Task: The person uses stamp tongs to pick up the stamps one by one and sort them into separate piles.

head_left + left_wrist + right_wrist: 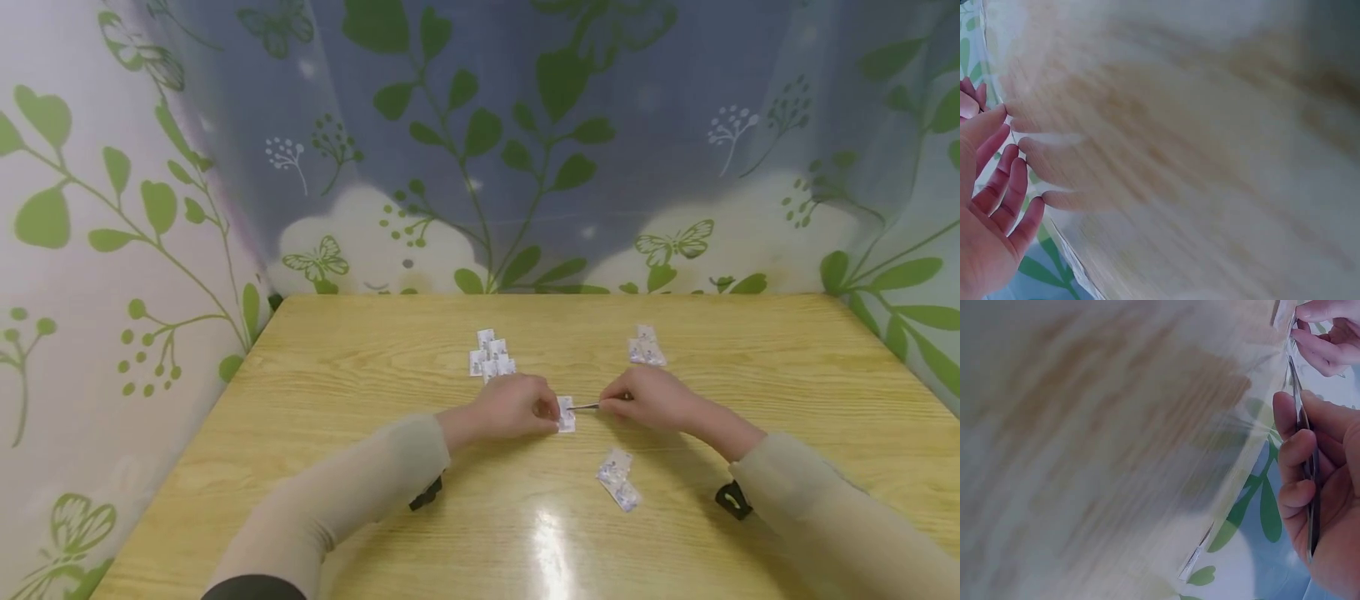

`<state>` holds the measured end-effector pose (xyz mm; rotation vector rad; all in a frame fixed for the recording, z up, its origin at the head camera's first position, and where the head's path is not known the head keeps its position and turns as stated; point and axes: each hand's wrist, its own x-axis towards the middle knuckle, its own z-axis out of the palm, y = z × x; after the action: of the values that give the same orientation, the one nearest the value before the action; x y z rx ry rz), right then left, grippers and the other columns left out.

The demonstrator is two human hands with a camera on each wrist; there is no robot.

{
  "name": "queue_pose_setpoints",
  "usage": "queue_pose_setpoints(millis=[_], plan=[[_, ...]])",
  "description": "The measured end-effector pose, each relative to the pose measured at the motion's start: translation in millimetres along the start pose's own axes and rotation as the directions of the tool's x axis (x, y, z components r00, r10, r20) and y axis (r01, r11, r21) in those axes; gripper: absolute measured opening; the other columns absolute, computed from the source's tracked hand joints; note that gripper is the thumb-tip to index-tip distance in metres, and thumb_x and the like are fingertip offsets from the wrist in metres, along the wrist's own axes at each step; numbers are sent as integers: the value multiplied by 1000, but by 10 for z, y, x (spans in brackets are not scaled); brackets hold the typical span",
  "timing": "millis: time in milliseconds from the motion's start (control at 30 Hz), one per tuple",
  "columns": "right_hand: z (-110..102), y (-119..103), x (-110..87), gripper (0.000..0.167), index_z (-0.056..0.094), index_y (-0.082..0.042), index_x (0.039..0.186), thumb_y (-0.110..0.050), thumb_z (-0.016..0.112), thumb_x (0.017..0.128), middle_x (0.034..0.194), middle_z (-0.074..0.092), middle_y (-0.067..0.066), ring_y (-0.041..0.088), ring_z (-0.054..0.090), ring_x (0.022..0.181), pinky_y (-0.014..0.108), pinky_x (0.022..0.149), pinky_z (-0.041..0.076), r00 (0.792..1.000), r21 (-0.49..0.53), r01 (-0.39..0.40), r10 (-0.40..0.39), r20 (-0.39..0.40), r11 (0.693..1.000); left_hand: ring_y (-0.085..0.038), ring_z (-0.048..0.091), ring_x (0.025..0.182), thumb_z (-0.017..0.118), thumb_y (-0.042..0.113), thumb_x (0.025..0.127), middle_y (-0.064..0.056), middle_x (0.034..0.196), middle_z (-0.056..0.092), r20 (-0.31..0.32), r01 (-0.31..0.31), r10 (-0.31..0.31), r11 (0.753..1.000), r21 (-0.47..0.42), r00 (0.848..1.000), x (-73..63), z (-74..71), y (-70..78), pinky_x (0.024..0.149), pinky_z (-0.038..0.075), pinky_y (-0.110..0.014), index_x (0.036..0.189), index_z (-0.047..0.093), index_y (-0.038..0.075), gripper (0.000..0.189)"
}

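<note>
In the head view, a small flat white piece with dark printing (pixel 566 414) lies near the middle of the wooden table. My left hand (pixel 513 406) rests at its left edge, thumb and forefinger tips touching down there with a gap between them. In the left wrist view the fingers of the left hand (pixel 997 212) are spread, their tips on the tabletop. My right hand (pixel 660 398) grips slim metal tweezers (pixel 1312 487) between thumb and curled fingers. The tweezers' points reach the printed piece from the right. What the points hold is too small to tell.
A cluster of several similar white pieces (pixel 492 354) lies beyond the left hand. Further pieces (pixel 647 346) sit beyond the right hand, and a few shiny ones (pixel 618 479) lie nearer the body. A leaf-patterned curtain (pixel 487 208) borders the table (pixel 360 350) at the back and sides.
</note>
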<state>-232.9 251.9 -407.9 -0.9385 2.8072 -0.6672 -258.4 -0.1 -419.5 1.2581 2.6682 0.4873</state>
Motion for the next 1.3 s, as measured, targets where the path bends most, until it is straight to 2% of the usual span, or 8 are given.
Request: queue_pose_setpoints(millis=[100, 300, 500, 800, 933, 1033, 1167, 1300], plan=[[5, 4, 13, 18, 72, -19, 80, -17, 63, 95, 58, 53, -12, 2, 38, 50, 25, 53, 37, 1000, -7, 0, 1, 7, 1000, -2, 54, 79, 74, 34, 87, 15, 87, 58, 17, 14, -14, 1000, -2, 1000, 4, -13, 21, 69, 43, -21, 91, 73, 26, 9], [1, -44, -21, 13, 74, -16, 88, -18, 64, 95, 62, 55, -13, 2, 40, 53, 25, 54, 38, 999, 4, -17, 17, 33, 1000, -2, 54, 79, 74, 34, 86, 16, 87, 58, 25, 35, -35, 999, 7, 999, 7, -25, 40, 70, 43, -23, 90, 73, 27, 9], [-15, -89, -62, 13, 76, -15, 91, -17, 64, 94, 65, 57, -16, 0, 42, 55, 24, 55, 39, 1000, -30, -5, 6, 22, 1000, -2, 54, 78, 74, 35, 86, 16, 87, 58, 13, 32, -32, 999, 17, 999, 16, -25, 26, 70, 43, -23, 90, 73, 27, 9], [-18, -112, -77, 13, 75, -16, 88, -16, 64, 94, 63, 55, -17, -1, 43, 55, 24, 55, 39, 999, -75, 32, -32, 1, 997, -2, 54, 79, 74, 33, 87, 15, 87, 59, 18, 36, -36, 999, -6, 999, 4, -39, 43, 70, 43, -23, 89, 72, 26, 8], [-23, -117, -66, 13, 77, -13, 92, -16, 64, 94, 63, 56, -16, -1, 44, 55, 24, 55, 40, 1000, -64, 17, -17, -1, 998, -3, 54, 78, 73, 32, 87, 15, 87, 59, -5, 17, -17, 999, -30, 1000, -11, -21, -20, 69, 44, -21, 91, 73, 24, 9], [-31, -131, -28, 16, 75, -13, 83, -15, 64, 94, 63, 57, -14, 1, 39, 51, 24, 53, 38, 1000, -51, 6, -7, -11, 999, -3, 54, 76, 72, 31, 87, 15, 85, 59, -55, 5, -8, 998, -57, 998, -69, -23, -115, 66, 44, -21, 91, 73, 25, 8], [-68, -168, 63, 20, 71, -14, 77, -16, 63, 95, 61, 57, -11, 2, 35, 48, 25, 51, 35, 1000, -36, 9, -10, -20, 999, -2, 56, 72, 72, 30, 87, 15, 84, 60, -129, 14, -26, 996, -91, 991, -227, -103, -259, 64, 45, -23, 89, 72, 24, 6], [-101, -204, 186, 17, 74, -10, 87, -17, 61, 96, 62, 59, -9, 5, 36, 49, 26, 52, 36, 1000, -12, -4, 4, -6, 1000, -3, 55, 69, 73, 29, 87, 15, 82, 59, -176, 64, -82, 992, -106, 981, -413, -242, -406, 64, 46, -24, 89, 73, 23, 6]])
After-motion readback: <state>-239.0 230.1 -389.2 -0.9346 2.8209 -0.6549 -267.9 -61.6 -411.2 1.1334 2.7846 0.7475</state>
